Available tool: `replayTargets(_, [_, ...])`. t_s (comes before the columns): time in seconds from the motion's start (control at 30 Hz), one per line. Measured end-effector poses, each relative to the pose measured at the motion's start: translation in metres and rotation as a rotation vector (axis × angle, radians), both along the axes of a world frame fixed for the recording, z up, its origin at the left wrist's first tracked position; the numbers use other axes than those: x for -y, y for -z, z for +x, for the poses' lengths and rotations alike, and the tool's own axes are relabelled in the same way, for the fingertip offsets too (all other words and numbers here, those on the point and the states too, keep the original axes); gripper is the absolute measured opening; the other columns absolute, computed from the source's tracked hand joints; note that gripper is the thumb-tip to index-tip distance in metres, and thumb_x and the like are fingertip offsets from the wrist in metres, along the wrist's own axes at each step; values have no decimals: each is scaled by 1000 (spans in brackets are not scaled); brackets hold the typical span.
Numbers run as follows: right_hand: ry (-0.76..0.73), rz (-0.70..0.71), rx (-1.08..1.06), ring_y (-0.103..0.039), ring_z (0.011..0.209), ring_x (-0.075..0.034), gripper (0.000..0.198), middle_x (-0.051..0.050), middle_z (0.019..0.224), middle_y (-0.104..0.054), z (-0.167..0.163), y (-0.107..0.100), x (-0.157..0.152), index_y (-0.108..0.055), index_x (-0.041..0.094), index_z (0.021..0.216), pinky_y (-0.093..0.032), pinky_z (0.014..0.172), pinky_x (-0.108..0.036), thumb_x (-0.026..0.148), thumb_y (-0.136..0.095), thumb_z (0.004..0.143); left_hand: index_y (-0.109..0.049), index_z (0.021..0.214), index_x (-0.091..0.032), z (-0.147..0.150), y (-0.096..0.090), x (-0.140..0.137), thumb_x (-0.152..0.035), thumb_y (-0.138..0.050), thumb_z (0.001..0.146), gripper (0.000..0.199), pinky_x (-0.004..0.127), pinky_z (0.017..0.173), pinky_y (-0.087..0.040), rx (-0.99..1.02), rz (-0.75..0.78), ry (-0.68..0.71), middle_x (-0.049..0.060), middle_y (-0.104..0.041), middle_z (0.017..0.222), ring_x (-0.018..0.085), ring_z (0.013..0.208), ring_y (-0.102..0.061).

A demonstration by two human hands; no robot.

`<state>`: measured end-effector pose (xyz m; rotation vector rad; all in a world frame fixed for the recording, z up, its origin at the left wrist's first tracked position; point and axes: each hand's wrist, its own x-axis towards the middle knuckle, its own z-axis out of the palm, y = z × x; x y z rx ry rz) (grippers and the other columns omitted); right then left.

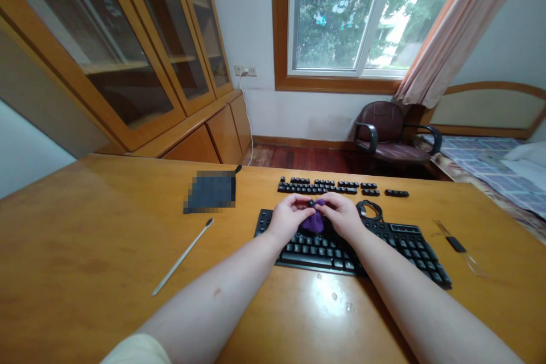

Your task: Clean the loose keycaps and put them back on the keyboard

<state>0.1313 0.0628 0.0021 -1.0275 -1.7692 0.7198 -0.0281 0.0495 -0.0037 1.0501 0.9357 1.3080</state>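
Over a black keyboard (313, 261), my two hands meet close together. My left hand (285, 219) pinches a small black keycap (311, 203) between thumb and fingers. A purple cloth (314, 223) is gripped in my right hand (343, 216), its upper end against the keycap and the rest hanging down. Just beyond my hands, loose black keycaps (318, 188) stand in rows on the desk. The upper part of the keyboard is partly hidden behind my hands and the cloth.
On the wooden desk (106, 239) lie a long thin brush (183, 256) and a pixelated dark pouch (213, 192) at left. A coiled cable (370, 211) sits behind the keyboard. At right is a wire tool with a black handle (455, 244). A chair (386, 125) stands beyond.
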Motion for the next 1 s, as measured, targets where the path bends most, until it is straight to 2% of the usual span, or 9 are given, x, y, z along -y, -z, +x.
replayTargets(0.17, [-47, -176, -191, -62, 69, -16, 21, -4, 82, -65, -1, 6, -3, -66, 21, 89, -53, 62, -31, 31, -66, 71, -63, 86, -13, -3, -2, -1, -21, -71, 63, 26, 31, 78, -51, -44, 26, -66, 4, -69, 81, 15, 78, -64])
replayTargets(0.27, [-35, -265, -358, -62, 69, -15, 35, -4, 87, -67, -3, 7, -6, -62, 22, 100, -54, 63, -31, 31, -70, 67, -65, 95, -14, -4, -5, 0, -25, -66, 70, 27, 34, 85, -49, -81, 43, -25, 7, -69, 96, 18, 89, -63])
replayTargets(0.37, [-75, -305, -417, -63, 73, -16, 36, -4, 87, -68, -4, 8, -7, -61, 21, 101, -54, 64, -32, 31, -69, 67, -65, 100, -16, -4, -7, 1, -26, -62, 73, 29, 36, 94, -44, -136, 85, 22, 8, -66, 108, 20, 101, -60])
replayTargets(0.43, [-88, -329, -398, -63, 72, -16, 33, -4, 84, -69, -4, 8, -7, -63, 21, 98, -53, 63, -31, 32, -69, 67, -64, 102, -16, -3, -6, 2, -25, -63, 73, 30, 36, 94, -44, -124, 98, 19, 9, -66, 108, 20, 102, -60])
replayTargets(0.6, [-47, -309, -245, -54, 53, -12, 28, -1, 67, -64, 0, 7, -6, -68, 19, 93, -48, 53, -27, 33, -67, 69, -62, 93, -13, -1, -2, 1, -25, -64, 72, 24, 34, 85, -48, -53, 44, 10, 7, -68, 90, 17, 87, -63])
replayTargets(0.8, [-79, -166, -116, -54, 62, -12, 23, -4, 82, -61, 2, 6, -8, -69, 21, 93, -46, 58, -27, 32, -63, 74, -63, 90, -13, -2, 1, -1, -25, -64, 71, 23, 34, 87, -46, -26, 46, 1, 7, -66, 93, 16, 87, -62])
replayTargets(1.0, [-214, -208, -95, -57, 74, -15, 28, -5, 93, -60, 3, 2, -7, -68, 23, 100, -47, 61, -27, 32, -63, 74, -63, 80, -14, -2, -2, 0, -25, -68, 66, 19, 32, 82, -48, -17, 26, -22, 4, -68, 82, 15, 78, -63])
